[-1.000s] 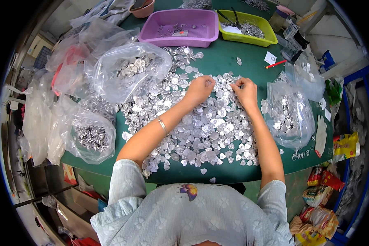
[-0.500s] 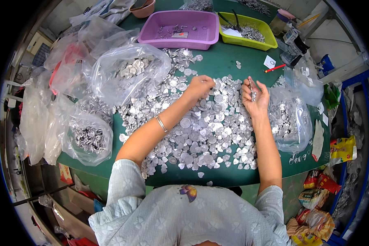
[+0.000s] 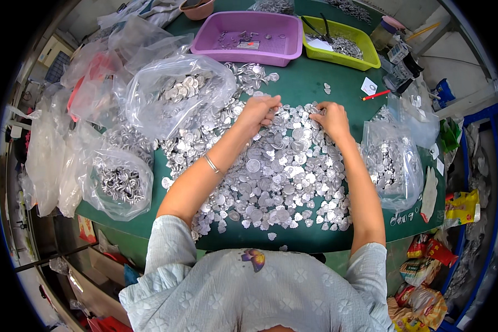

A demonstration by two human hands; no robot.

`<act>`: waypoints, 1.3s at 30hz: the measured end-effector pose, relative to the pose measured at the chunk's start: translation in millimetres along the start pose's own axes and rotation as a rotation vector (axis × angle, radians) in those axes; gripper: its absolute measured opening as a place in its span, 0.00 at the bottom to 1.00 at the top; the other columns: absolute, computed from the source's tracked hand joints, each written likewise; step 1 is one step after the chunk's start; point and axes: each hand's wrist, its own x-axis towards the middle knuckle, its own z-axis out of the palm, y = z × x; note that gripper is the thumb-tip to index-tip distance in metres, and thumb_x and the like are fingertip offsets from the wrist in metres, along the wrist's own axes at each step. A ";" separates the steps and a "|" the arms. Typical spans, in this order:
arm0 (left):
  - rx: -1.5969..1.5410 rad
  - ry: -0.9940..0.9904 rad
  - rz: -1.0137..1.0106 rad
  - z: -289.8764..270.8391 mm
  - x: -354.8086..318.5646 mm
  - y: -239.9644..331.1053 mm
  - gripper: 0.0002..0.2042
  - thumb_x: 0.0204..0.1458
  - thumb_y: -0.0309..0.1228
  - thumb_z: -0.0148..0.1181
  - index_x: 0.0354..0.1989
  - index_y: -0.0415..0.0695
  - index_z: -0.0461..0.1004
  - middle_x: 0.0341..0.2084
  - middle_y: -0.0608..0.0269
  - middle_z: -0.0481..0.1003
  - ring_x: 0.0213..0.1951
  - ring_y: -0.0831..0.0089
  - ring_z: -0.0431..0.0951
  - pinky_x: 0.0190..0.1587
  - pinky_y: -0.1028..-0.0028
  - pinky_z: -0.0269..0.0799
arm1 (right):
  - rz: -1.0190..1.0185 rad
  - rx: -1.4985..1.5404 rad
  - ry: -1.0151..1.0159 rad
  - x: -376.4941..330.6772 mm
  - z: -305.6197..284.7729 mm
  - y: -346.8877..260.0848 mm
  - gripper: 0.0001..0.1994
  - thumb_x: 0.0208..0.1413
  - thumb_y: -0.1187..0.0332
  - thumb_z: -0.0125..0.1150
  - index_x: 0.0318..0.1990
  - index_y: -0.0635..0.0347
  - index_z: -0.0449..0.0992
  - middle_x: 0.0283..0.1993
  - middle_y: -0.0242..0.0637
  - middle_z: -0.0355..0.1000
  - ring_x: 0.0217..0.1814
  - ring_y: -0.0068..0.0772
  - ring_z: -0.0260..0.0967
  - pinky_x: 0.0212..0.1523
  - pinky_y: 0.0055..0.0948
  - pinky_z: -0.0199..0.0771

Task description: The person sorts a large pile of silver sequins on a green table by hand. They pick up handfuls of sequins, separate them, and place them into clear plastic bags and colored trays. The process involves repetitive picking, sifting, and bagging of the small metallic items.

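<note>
A broad pile of small silver metal pieces [image 3: 271, 182], some round like coins and others leaf-shaped, is spread over the green table. Over its far side my left hand [image 3: 258, 115] is closed, fingers curled together; a glint of silver shows by them, but what they hold is too small to name. My right hand [image 3: 333, 119] is palm down at the pile's far right edge, thumb and fingertips pinched together at the pieces. Its curled fingers hide whatever is in them. The hands are a short way apart.
Clear bags of silver parts [image 3: 180, 99] stand left, with another bag [image 3: 390, 160] at right. A purple basket [image 3: 246, 53] and a yellow-green basket [image 3: 348, 62] holding black-handled pliers are at the back. A red pen [image 3: 376, 95] lies at far right.
My right hand has turned from palm up, with silver pieces showing in it, to palm down and moved left onto the pile's edge. My left hand has shifted slightly left.
</note>
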 end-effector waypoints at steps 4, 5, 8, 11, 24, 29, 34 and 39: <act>1.018 0.025 0.418 3.7 5.3 2.9 0.08 0.44 0.31 0.62 0.30 0.41 0.78 0.29 0.57 0.76 0.32 0.66 0.76 0.37 0.69 0.71 | -0.079 -0.123 0.070 -4.6 -0.6 -6.5 0.10 0.42 0.66 0.66 0.31 0.62 0.79 0.32 0.47 0.73 0.36 0.48 0.71 0.36 0.40 0.71; 1.140 0.022 0.461 10.2 2.6 2.5 0.08 0.43 0.31 0.62 0.31 0.43 0.79 0.30 0.56 0.76 0.33 0.64 0.76 0.38 0.67 0.71 | -0.123 -0.098 0.139 -3.1 3.9 4.6 0.09 0.44 0.66 0.64 0.30 0.63 0.79 0.30 0.46 0.73 0.32 0.46 0.71 0.33 0.38 0.71; 1.287 -0.029 0.510 15.0 0.1 2.7 0.10 0.41 0.31 0.64 0.33 0.46 0.78 0.34 0.54 0.74 0.38 0.56 0.75 0.41 0.62 0.70 | 0.122 0.474 0.148 -2.1 -8.2 7.9 0.08 0.47 0.68 0.60 0.28 0.65 0.77 0.23 0.41 0.71 0.22 0.34 0.68 0.25 0.30 0.67; 1.414 -0.022 0.503 18.5 0.2 1.8 0.11 0.41 0.32 0.65 0.34 0.45 0.76 0.36 0.54 0.73 0.40 0.55 0.74 0.41 0.62 0.70 | 0.352 1.384 -0.149 -7.5 -28.4 14.2 0.06 0.48 0.69 0.57 0.28 0.64 0.74 0.18 0.35 0.66 0.15 0.24 0.60 0.18 0.20 0.60; 1.506 -0.009 0.417 31.8 11.3 0.1 0.13 0.41 0.32 0.64 0.34 0.40 0.73 0.39 0.50 0.70 0.40 0.51 0.74 0.41 0.60 0.71 | 0.547 2.446 -0.305 -36.5 -13.7 41.3 0.15 0.51 0.80 0.49 0.48 0.73 0.64 0.44 0.50 0.66 0.37 0.34 0.66 0.30 0.24 0.70; 1.545 -0.017 0.439 30.4 3.8 4.0 0.14 0.40 0.34 0.65 0.33 0.42 0.72 0.38 0.51 0.69 0.39 0.51 0.74 0.41 0.59 0.71 | 0.511 1.973 -0.149 -49.8 -29.7 23.2 0.15 0.52 0.78 0.51 0.48 0.69 0.66 0.37 0.42 0.68 0.30 0.29 0.63 0.24 0.20 0.62; 1.544 -0.054 0.344 32.1 10.7 10.9 0.15 0.38 0.35 0.67 0.32 0.43 0.72 0.37 0.52 0.69 0.40 0.53 0.73 0.42 0.60 0.70 | 0.241 0.761 -0.088 -46.0 -31.1 19.7 0.12 0.48 0.70 0.60 0.41 0.64 0.73 0.34 0.43 0.73 0.30 0.36 0.69 0.27 0.29 0.67; 1.352 -0.052 0.388 24.2 10.0 11.4 0.14 0.37 0.33 0.69 0.29 0.44 0.72 0.35 0.55 0.70 0.39 0.56 0.73 0.40 0.62 0.69 | 0.057 -0.120 0.003 -37.0 -17.1 -16.0 0.15 0.42 0.60 0.67 0.33 0.62 0.76 0.35 0.47 0.74 0.38 0.51 0.72 0.37 0.43 0.70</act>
